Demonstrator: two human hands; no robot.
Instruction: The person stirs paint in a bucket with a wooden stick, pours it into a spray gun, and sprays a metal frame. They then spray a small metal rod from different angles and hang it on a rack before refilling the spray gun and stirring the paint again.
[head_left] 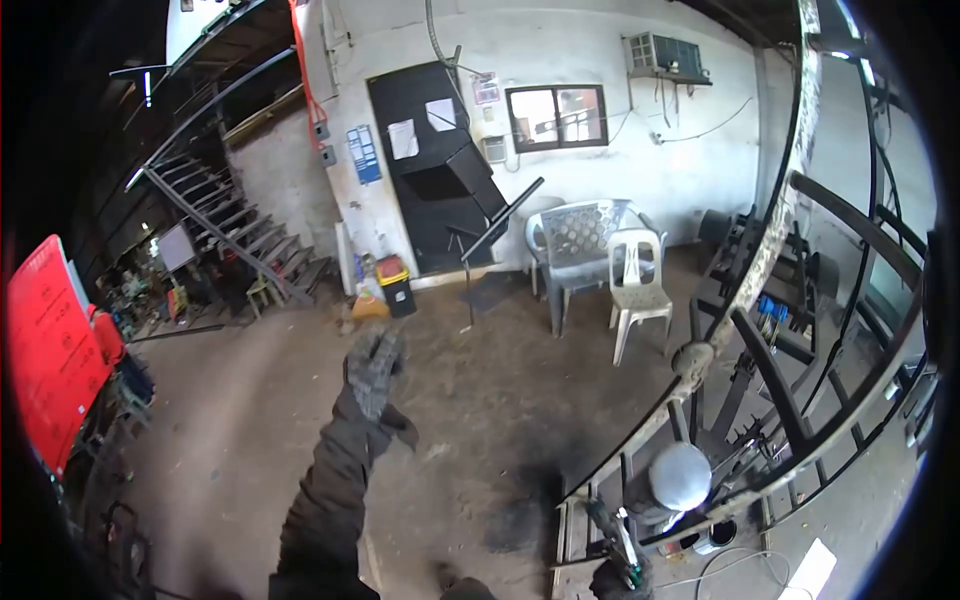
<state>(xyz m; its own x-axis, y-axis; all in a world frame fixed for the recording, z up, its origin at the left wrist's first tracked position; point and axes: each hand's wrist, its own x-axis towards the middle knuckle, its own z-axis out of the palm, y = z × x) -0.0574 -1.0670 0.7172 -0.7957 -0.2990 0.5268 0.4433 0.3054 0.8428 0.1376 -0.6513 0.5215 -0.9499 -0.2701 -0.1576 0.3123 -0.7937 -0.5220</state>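
The floor point(450, 400) is brown and dusty, with dark smudges low in the middle of the frame. At the top is a white wall point(690, 110) with a black door point(420, 150), a small window point(557, 117) and a box-shaped cooler point(665, 57). Stairs point(215, 205) go up at the upper left. A bench point(585, 235) with arms and a pale chair point(638, 285) stand near the wall, right of the middle. A yellow and black bin point(397, 290) is by the door. The middle of the floor is wide and open. A big red board point(55, 350) makes the left edge, and a tall curved metal frame point(765, 270) fills the right side. The frame is made of hard bars, some smooth and dark, one rough and spotty. The left hand point(375, 372), in a gray cloth glove, is up in the air left of the middle. Its long fingers lie close together, the thumb sticks out, and I see nothing in it. The right hand point(620, 577) is low, right of the middle, by the frame. It seems to hold a tool point(628, 545) with shiny and green bits, but I cannot tell how tightly its fingers close. A round silver thing point(680, 476) is just above the tool, and an open can point(716, 536) is to the right.
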